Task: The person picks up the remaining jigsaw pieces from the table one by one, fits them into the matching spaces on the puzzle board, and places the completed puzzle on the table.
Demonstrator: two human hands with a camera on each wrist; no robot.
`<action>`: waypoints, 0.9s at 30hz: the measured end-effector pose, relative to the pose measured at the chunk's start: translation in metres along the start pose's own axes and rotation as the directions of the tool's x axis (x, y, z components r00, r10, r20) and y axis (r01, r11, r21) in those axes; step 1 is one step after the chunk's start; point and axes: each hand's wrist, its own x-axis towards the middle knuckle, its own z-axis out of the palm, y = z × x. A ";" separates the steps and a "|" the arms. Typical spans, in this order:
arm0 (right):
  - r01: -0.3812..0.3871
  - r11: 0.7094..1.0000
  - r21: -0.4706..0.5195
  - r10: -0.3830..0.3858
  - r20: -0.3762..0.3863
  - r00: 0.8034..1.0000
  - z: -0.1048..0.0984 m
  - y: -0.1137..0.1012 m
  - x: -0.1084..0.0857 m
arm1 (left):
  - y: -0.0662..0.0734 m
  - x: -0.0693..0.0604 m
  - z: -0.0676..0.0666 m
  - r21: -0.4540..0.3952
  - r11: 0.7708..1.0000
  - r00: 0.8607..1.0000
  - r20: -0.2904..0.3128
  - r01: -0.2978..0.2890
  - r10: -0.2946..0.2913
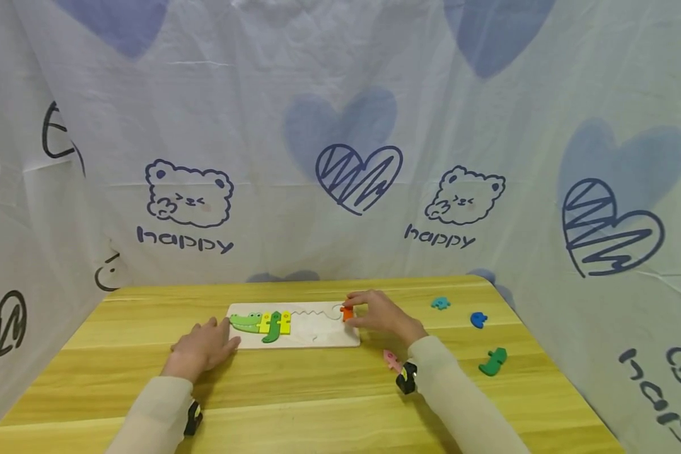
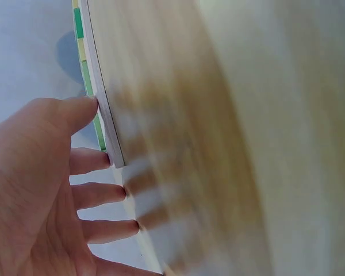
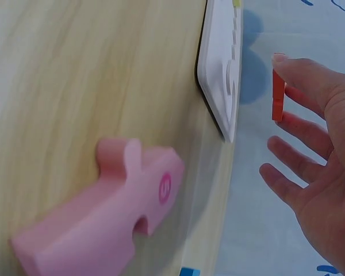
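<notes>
An orange puzzle piece (image 3: 278, 95) is pinched between thumb and fingers of my right hand (image 1: 379, 313), held above the right end of a white puzzle board (image 1: 318, 337). My left hand (image 1: 203, 347) touches the board's left end, its thumb and fingers (image 2: 92, 194) spread along the edge. On the board's left part lie a green crocodile head (image 1: 245, 323), yellow pieces (image 1: 285, 322) and a green leg piece (image 1: 273, 328). The rest of the board shows a wavy outline. Below my right wrist lies a pink puzzle piece (image 3: 103, 213).
Right of the board lie a light blue piece (image 1: 441, 303), a dark blue piece (image 1: 478, 320) and a green leg-shaped piece (image 1: 494, 362). All are on a wooden table (image 1: 295, 403). A printed white cloth (image 1: 272, 126) hangs behind it and at the sides.
</notes>
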 end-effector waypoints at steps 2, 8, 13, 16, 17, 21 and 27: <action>0.019 1.000 -0.004 -0.019 0.006 1.000 0.003 -0.001 0.002 | -0.001 0.001 0.001 -0.010 1.000 1.000 -0.001 -0.001 0.001; 0.087 0.996 -0.007 -0.086 0.031 0.996 0.013 -0.008 0.013 | -0.003 0.004 0.003 -0.026 1.000 1.000 -0.007 -0.010 0.009; 0.111 0.994 0.004 -0.111 0.059 0.992 0.022 -0.018 0.023 | -0.003 0.005 0.002 -0.038 0.999 1.000 -0.001 -0.010 0.010; 0.124 0.992 0.003 -0.124 0.073 0.990 0.027 -0.024 0.028 | -0.003 0.006 0.001 -0.047 0.999 1.000 0.003 -0.005 0.005; 0.129 0.992 0.000 -0.128 0.075 0.989 0.028 -0.026 0.030 | -0.003 0.006 0.002 -0.048 0.999 1.000 0.005 -0.005 0.005; 0.142 0.990 -0.006 -0.141 0.089 0.986 0.035 -0.033 0.036 | -0.003 0.007 0.002 -0.052 0.999 1.000 0.007 -0.005 0.005; 0.160 0.987 -0.025 -0.157 0.113 0.981 0.045 -0.040 0.044 | -0.005 0.008 0.002 -0.064 0.998 1.000 0.013 0.001 -0.001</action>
